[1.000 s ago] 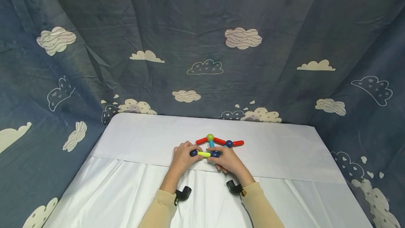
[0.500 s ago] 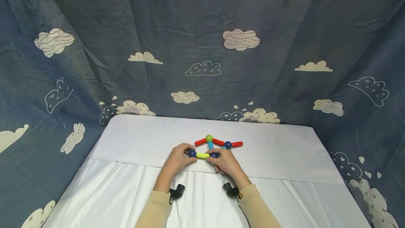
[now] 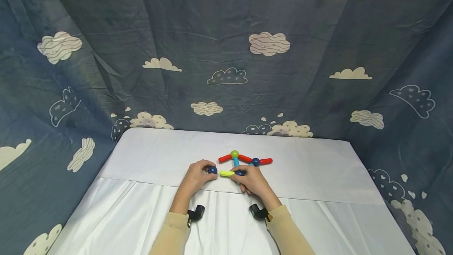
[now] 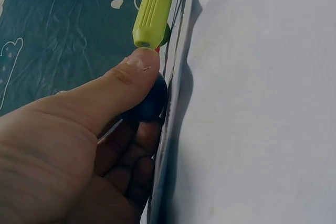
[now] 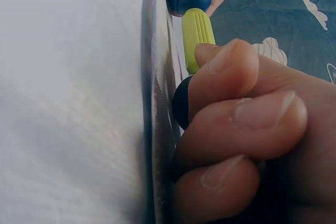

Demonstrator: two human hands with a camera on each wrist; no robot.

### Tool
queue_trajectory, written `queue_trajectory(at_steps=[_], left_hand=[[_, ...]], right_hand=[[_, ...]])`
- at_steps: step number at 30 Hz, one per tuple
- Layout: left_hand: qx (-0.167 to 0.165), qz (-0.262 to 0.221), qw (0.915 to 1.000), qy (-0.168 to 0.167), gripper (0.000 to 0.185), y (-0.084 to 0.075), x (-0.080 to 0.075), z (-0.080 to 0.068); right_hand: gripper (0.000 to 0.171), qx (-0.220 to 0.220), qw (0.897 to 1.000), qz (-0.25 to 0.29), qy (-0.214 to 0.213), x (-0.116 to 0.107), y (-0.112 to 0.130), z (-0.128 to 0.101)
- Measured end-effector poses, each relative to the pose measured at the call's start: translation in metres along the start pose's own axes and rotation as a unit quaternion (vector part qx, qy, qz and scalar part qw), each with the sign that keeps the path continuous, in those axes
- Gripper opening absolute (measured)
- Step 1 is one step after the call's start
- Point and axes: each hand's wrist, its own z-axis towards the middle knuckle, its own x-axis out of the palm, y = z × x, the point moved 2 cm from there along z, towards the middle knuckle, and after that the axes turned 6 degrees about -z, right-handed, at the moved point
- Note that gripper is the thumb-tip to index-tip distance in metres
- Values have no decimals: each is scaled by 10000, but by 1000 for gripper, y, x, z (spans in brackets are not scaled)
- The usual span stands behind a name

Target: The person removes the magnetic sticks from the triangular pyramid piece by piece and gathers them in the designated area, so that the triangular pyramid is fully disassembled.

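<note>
Head view, right grip point(image 3: 255, 180) partly hiding blue ball point(image 3: 240, 172), red rods point(image 3: 245, 157) beyond

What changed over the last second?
The left hand drew its navy ball leftward off the yellow stick, opening a gap; it still holds the ball. Unchanged: right hand gripping the stick's other end; green ball and red sticks beyond.

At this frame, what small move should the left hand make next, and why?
Probably carry the blue ball further left and set it on the table: the left hand pinches it, a gap now parts it from the yellow stick it touched earlier, and the right hand holds the stick's other end.
</note>
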Motion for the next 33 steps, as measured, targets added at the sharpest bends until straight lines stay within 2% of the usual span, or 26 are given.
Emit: queue_trajectory(at_steps=[12, 23, 28, 33], left_hand=[[-41, -101, 9999, -54, 35, 2, 1, 3], [-174, -537, 9982, -204, 37, 4, -5, 1], [-195, -725, 9966, -354, 44, 2, -17, 5], [-318, -877, 9935, -648, 50, 2, -40, 12]], right_hand=[[33, -19, 10000, -3, -11, -1, -2, 1], [33, -14, 10000, 55, 39, 2, -1, -1], [33, 16, 9999, 119, 25, 2, -2, 0], [34, -16, 9999, 170, 8, 1, -3, 0]])
